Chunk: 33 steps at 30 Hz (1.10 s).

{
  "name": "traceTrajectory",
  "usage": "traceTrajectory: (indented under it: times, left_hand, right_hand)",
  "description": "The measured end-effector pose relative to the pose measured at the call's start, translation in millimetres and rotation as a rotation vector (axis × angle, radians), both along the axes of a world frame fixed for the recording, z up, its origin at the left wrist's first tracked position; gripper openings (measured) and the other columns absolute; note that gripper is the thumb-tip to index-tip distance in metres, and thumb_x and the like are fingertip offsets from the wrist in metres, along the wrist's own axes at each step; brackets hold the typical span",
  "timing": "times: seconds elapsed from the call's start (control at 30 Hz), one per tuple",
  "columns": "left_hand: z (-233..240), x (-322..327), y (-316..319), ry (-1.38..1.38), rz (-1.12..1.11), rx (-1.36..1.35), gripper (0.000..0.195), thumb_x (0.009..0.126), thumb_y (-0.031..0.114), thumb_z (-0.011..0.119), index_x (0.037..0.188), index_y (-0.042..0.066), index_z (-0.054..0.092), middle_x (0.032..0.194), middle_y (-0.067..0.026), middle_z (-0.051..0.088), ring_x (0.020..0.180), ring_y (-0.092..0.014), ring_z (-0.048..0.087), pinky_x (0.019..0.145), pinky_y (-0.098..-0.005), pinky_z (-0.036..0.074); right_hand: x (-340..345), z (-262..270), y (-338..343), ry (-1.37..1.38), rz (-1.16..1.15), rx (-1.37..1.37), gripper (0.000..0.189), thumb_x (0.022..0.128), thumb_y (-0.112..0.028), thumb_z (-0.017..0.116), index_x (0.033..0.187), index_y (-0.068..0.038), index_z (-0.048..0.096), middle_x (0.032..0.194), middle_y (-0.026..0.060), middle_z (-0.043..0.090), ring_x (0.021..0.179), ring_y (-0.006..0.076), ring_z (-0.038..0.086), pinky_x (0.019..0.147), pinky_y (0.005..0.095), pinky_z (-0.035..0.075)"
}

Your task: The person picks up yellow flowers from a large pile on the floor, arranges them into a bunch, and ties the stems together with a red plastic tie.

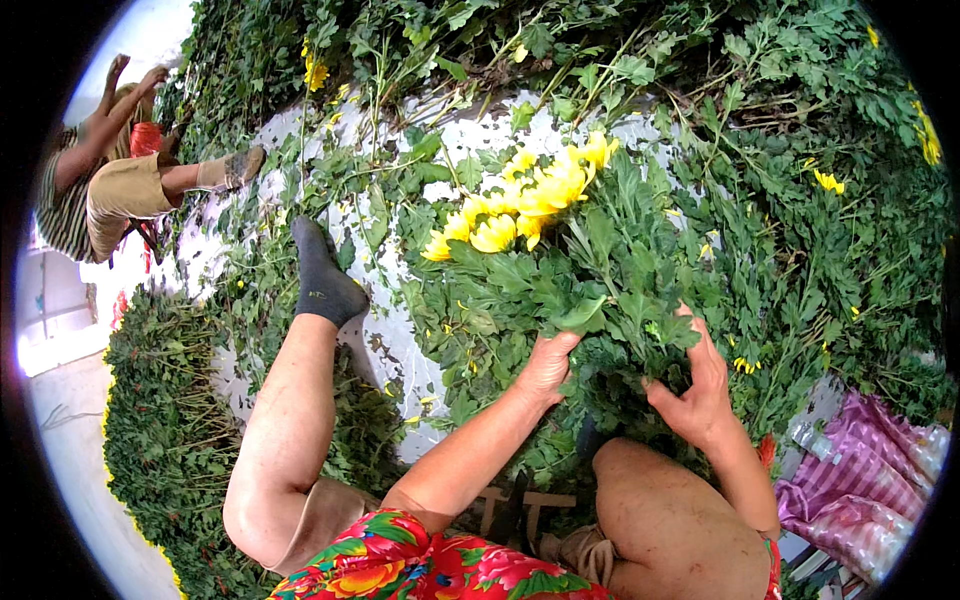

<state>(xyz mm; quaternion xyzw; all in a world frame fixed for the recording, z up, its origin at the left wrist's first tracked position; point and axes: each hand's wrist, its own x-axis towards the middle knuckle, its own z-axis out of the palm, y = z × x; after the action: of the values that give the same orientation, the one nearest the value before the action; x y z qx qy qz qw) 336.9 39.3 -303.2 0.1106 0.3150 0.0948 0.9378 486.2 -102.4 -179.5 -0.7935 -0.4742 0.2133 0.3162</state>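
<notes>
A leafy bunch of yellow chrysanthemums [525, 199] lies before me, its flower heads pointing up and to the left. My left hand [551, 367] is closed around the lower part of the bunch, the fingers hidden under the leaves. At the bunch's right side, my right hand [694, 386] has its thumb and fingers spread apart, with the fingertips against the leaves. Whether it grips any stems cannot be told. More cut stems and leaves surround the bunch on the pale floor [401, 352].
Piled chrysanthemum stems [795, 247] stretch along the back and right. Stacked bunches [172, 420] stand at the left. My socked foot [322, 274] rests among loose leaves. A purple striped cloth or bag [855, 465] lies at the lower right. Another person [112, 180] sits at the upper left.
</notes>
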Motion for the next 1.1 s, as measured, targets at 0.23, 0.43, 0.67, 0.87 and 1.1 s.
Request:
traceTrajectory:
  times: [0.23,0.43,0.67,0.87,1.1]
  left_hand:
    - [-12.2,-19.9,-10.5,-0.088,-0.118,0.149,0.053,0.091,0.028,0.079,0.135,0.007,0.059,0.127,-0.0025,0.064,0.116,-0.016,0.059,0.104,-0.0354,0.046]
    - [-1.1,-25.8,-7.9,-0.065,-0.149,0.221,0.062,0.082,0.023,0.081,0.137,0.008,0.057,0.132,-0.0027,0.063,0.121,-0.021,0.06,0.105,-0.0402,0.052]
    - [31.3,-6.1,-1.7,0.009,-0.138,0.25,0.06,0.086,0.038,0.074,0.134,0.006,0.057,0.136,-0.0113,0.061,0.127,-0.029,0.059,0.11,-0.0459,0.047]
    - [31.5,9.6,-5.4,0.08,-0.116,0.157,0.064,0.087,0.047,0.069,0.136,0.007,0.057,0.136,-0.0123,0.061,0.123,-0.03,0.06,0.107,-0.0458,0.048]
    - [19.0,-4.7,-0.9,0.224,0.105,0.28,0.055,0.083,0.033,0.074,0.129,0.007,0.062,0.12,-0.0067,0.067,0.105,-0.028,0.065,0.094,-0.0453,0.055]
  right_hand:
    - [-35.6,-5.8,14.4,-0.121,0.18,-0.23,0.091,0.077,-0.021,0.078,0.152,0.0,0.033,0.145,0.0243,0.044,0.133,0.0431,0.047,0.097,0.0498,0.052]
    - [-28.7,1.7,25.7,-0.287,0.273,-0.139,0.087,0.075,-0.025,0.079,0.148,0.002,0.04,0.146,0.0266,0.043,0.142,0.0478,0.036,0.115,0.0617,0.031]
    - [-31.8,-19.4,19.2,-0.108,0.315,-0.014,0.076,0.071,-0.029,0.08,0.13,0.01,0.054,0.154,0.0296,0.036,0.152,0.0458,0.021,0.121,0.0639,0.018]
    - [-20.6,-31.8,11.5,0.074,0.227,0.121,0.078,0.074,-0.03,0.082,0.135,0.005,0.05,0.15,0.0271,0.039,0.147,0.0451,0.031,0.118,0.0593,0.027]
    - [96.3,-56.4,-55.8,-0.188,-0.651,0.185,0.041,0.087,-0.016,0.07,0.123,0.0,0.063,0.121,0.0206,0.063,0.111,0.0376,0.063,0.098,0.0441,0.051]
